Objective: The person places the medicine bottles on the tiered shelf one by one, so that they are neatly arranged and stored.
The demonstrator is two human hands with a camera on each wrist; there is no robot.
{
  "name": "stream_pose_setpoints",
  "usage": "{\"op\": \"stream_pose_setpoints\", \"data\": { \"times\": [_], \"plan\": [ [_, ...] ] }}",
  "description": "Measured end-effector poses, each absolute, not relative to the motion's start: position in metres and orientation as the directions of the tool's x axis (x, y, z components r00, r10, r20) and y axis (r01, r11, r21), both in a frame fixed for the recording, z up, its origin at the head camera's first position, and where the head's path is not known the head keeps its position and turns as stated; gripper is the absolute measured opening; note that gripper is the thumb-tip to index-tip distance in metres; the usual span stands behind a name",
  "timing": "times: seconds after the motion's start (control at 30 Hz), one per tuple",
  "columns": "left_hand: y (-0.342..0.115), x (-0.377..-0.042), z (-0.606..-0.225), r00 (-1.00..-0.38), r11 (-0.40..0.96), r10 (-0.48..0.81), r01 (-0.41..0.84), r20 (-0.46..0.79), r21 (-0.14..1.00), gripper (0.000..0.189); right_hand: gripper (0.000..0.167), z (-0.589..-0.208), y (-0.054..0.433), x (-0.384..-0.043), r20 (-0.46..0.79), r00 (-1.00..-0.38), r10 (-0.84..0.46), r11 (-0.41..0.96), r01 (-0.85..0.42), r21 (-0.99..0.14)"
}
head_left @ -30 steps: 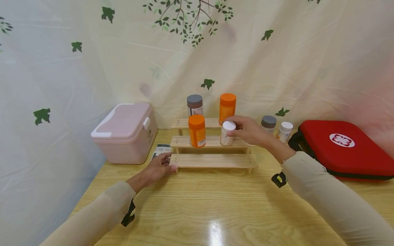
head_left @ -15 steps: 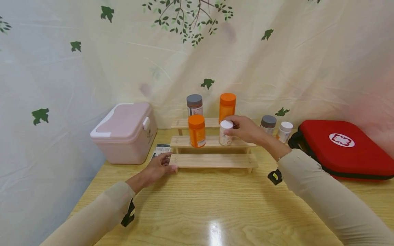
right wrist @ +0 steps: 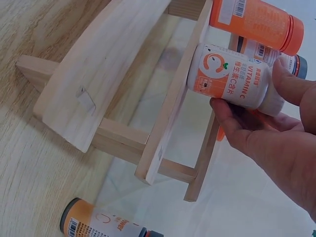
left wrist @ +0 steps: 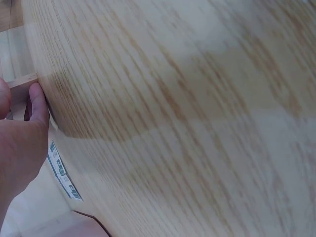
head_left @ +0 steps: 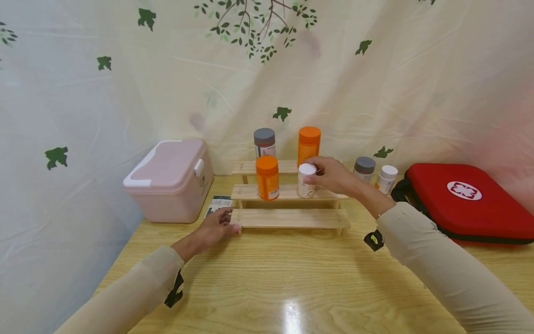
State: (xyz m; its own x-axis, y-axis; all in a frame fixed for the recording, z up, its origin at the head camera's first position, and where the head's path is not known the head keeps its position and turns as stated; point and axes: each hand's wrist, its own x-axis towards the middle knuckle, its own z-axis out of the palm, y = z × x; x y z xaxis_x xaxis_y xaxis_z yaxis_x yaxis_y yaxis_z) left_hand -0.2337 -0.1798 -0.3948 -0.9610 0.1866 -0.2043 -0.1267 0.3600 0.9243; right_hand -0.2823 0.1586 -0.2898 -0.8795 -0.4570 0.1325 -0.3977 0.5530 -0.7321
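A three-step wooden rack [head_left: 292,218] stands on the table. On its middle step sits a white vitamin C bottle [head_left: 306,186], upright, its printed label [right wrist: 222,74] showing in the right wrist view. My right hand [head_left: 337,177] holds this bottle near the cap between thumb and fingers. Left of it on the same step is an orange bottle [head_left: 267,180]. The top step bears a grey-lidded bottle [head_left: 264,143] and another orange bottle [head_left: 309,144]. My left hand [head_left: 213,227] pinches the left end of the lowest step, seen also in the left wrist view.
Right of the rack stand a grey-lidded bottle [head_left: 365,167] and a small white-capped bottle [head_left: 385,180]. Beyond them lies a red first-aid case [head_left: 475,208]. A pink lidded box [head_left: 171,190] is at left, with a printed paper [head_left: 218,203] beside it.
Over the first half second the vitamin C bottle shifted slightly left on the middle step, with my right hand's grip turning a little. Since then hardly anything differs; my left hand stays put.
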Motion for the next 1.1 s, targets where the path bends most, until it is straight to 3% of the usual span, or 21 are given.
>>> {"op": "stream_pose_setpoints", "data": {
  "times": [0.47, 0.7, 1.1],
  "plan": [
    [-0.180, -0.230, -0.391, -0.962, 0.373, 0.187, -0.117, -0.198, 0.920, 0.067, 0.056, -0.284, 0.203, -0.267, 0.092, -0.907, -0.412, 0.603, -0.347, -0.719],
    [-0.180, -0.232, -0.394, -0.959, 0.340, 0.185, -0.143, -0.216, 0.929, 0.065, 0.057, -0.289, 0.241, -0.248, 0.108, -0.925, -0.363, 0.602, -0.321, -0.731],
    [-0.180, -0.232, -0.394, -0.962, 0.392, 0.171, -0.134, -0.215, 0.910, 0.064, 0.059, -0.306, 0.298, -0.230, 0.024, -0.971, -0.240, 0.711, -0.192, -0.676]
  ]
}}
